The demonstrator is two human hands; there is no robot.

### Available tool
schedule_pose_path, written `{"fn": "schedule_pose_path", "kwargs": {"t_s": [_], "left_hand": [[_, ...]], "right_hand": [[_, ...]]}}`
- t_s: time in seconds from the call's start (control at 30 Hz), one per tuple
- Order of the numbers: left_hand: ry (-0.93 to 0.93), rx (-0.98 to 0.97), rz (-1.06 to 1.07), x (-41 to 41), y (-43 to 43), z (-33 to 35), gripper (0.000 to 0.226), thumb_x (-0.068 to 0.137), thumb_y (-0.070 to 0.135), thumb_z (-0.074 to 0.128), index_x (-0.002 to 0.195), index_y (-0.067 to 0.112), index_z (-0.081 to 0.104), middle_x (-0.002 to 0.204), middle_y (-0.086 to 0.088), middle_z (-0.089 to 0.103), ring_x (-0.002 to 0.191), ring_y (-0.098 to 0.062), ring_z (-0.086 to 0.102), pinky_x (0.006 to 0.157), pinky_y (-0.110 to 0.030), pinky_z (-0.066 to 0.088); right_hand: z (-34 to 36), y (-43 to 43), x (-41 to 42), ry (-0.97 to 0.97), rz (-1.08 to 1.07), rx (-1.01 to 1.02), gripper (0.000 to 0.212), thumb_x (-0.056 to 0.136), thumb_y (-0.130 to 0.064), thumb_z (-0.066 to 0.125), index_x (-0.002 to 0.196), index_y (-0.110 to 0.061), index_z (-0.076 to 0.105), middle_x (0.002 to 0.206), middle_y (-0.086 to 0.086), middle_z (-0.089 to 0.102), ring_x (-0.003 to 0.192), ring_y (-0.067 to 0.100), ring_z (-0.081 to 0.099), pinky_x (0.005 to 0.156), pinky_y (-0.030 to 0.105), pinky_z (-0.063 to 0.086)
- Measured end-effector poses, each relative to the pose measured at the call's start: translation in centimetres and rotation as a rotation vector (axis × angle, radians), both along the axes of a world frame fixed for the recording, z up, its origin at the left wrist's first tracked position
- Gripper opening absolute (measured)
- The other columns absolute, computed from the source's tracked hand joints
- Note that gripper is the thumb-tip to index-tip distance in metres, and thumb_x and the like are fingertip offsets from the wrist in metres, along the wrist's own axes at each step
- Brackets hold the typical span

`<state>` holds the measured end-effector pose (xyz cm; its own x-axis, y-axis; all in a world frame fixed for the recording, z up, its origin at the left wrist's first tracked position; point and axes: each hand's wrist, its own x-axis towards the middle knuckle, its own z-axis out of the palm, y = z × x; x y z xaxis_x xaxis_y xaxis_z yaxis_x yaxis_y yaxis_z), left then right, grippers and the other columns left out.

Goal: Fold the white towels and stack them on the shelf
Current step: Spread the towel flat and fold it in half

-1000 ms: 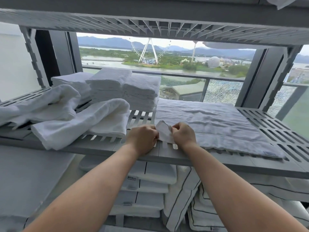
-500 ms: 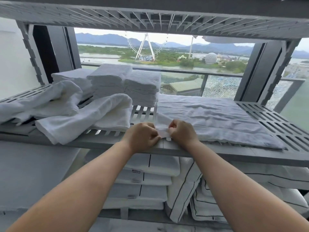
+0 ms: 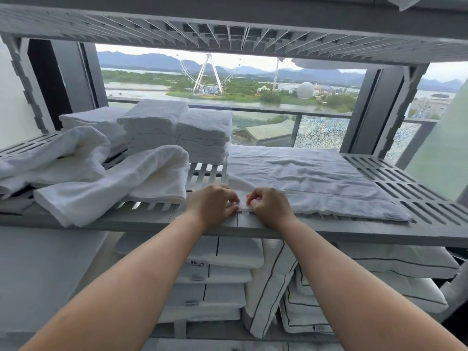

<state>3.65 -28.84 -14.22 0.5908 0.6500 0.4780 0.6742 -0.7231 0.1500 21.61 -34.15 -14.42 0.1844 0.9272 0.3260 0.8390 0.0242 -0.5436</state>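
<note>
A white towel (image 3: 304,176) lies spread flat on the right half of the grey slatted shelf (image 3: 410,188). Its near left corner is pinched by both hands at the shelf's front edge: my left hand (image 3: 211,205) on the left, my right hand (image 3: 269,206) on the right, fingers curled, knuckles almost touching. Stacks of folded white towels (image 3: 177,130) stand at the back left of the shelf. Two loose, unfolded white towels (image 3: 109,188) lie heaped at the front left.
Another grey shelf (image 3: 228,24) hangs close overhead. Below the working shelf are stacked white pillows and cushions with dark piping (image 3: 268,287). Grey uprights (image 3: 374,107) frame the shelf. Behind it is a window with a glass balcony rail.
The towel corner that stood lifted between my hands a second ago is now pressed down flat on the shelf's front edge. Both hands have stayed close together.
</note>
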Motion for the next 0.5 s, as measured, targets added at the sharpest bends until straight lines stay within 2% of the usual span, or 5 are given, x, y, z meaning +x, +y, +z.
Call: {"fn": "schedule_pose_path", "kwargs": {"t_s": [0.17, 0.3, 0.37, 0.43, 0.5], "left_hand": [[0.049, -0.02, -0.035, 0.6, 0.2, 0.3, 0.018, 0.088, 0.05, 0.067, 0.097, 0.035, 0.074, 0.097, 0.015, 0.064, 0.087, -0.008, 0.062, 0.07, -0.028, 0.052], [0.146, 0.13, -0.058, 1.5, 0.1, 0.5, 0.018, 0.095, 0.047, 0.058, 0.104, 0.037, 0.07, 0.103, 0.011, 0.064, 0.094, -0.015, 0.064, 0.067, -0.028, 0.043], [0.22, 0.227, -0.082, 2.0, 0.1, 0.6, 0.02, 0.097, 0.043, 0.054, 0.102, 0.035, 0.072, 0.101, 0.009, 0.065, 0.095, -0.019, 0.065, 0.067, -0.029, 0.046], [0.289, 0.245, -0.069, 2.4, 0.2, 1.0, 0.021, 0.095, 0.042, 0.053, 0.098, 0.032, 0.071, 0.1, 0.009, 0.066, 0.095, -0.02, 0.065, 0.07, -0.03, 0.05], [0.347, 0.246, -0.033, 3.2, 0.1, 1.4, 0.025, 0.091, 0.051, 0.053, 0.094, 0.031, 0.068, 0.1, 0.007, 0.065, 0.095, -0.021, 0.065, 0.069, -0.032, 0.049]], "right_hand": [[0.0, -0.3, 0.3, -0.03, 0.024, -0.023, 0.022, 0.084, -0.013, 0.057, 0.085, -0.022, 0.077, 0.106, -0.006, 0.076, 0.099, 0.015, 0.067, 0.091, 0.029, 0.051], [-0.3, -1.2, 1.6, -0.041, -0.036, 0.05, 0.021, 0.084, -0.013, 0.055, 0.086, -0.025, 0.073, 0.094, -0.002, 0.075, 0.091, 0.019, 0.065, 0.077, 0.028, 0.047], [-0.6, -2.3, 3.0, -0.112, -0.108, 0.15, 0.021, 0.084, -0.01, 0.055, 0.091, -0.019, 0.072, 0.093, 0.003, 0.072, 0.094, 0.023, 0.063, 0.077, 0.03, 0.047], [-0.8, -3.7, 5.2, -0.209, -0.168, 0.226, 0.022, 0.083, -0.005, 0.056, 0.094, -0.014, 0.072, 0.093, 0.006, 0.07, 0.098, 0.027, 0.06, 0.082, 0.034, 0.049], [-0.9, -5.1, 7.8, -0.294, -0.221, 0.23, 0.025, 0.08, -0.002, 0.056, 0.095, -0.013, 0.072, 0.095, 0.008, 0.07, 0.099, 0.03, 0.059, 0.087, 0.037, 0.049]]}}
